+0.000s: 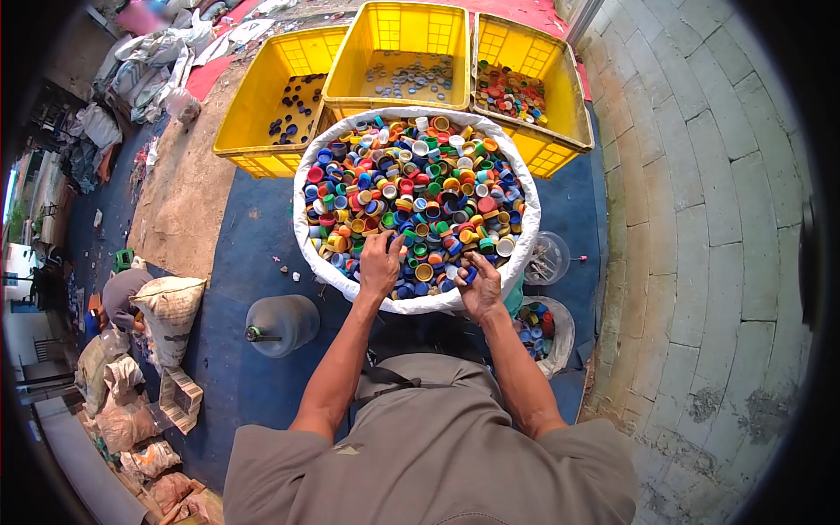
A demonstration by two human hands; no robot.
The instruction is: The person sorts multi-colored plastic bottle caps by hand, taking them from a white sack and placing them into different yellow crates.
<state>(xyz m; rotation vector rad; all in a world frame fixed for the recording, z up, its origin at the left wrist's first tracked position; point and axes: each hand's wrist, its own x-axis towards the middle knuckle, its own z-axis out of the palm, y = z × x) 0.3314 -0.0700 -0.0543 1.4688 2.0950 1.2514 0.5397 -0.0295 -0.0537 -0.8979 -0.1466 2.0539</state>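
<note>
A wide round container with a white cloth rim is heaped with mixed coloured bottle caps. Over the near left part of the heap is my left hand, its fingers bent down at the caps; whether it grips one is hidden. My right hand is at the near right edge of the heap, fingers curled round a blue cap. Behind the container stand three yellow crates: the left one holds dark caps, the middle one pale caps, the right one red, orange and other caps.
A large clear bottle stands on the blue mat at left. A clear tub and a smaller white-rimmed sack of caps are at right, near a block wall. Far left, a person bends beside full sacks.
</note>
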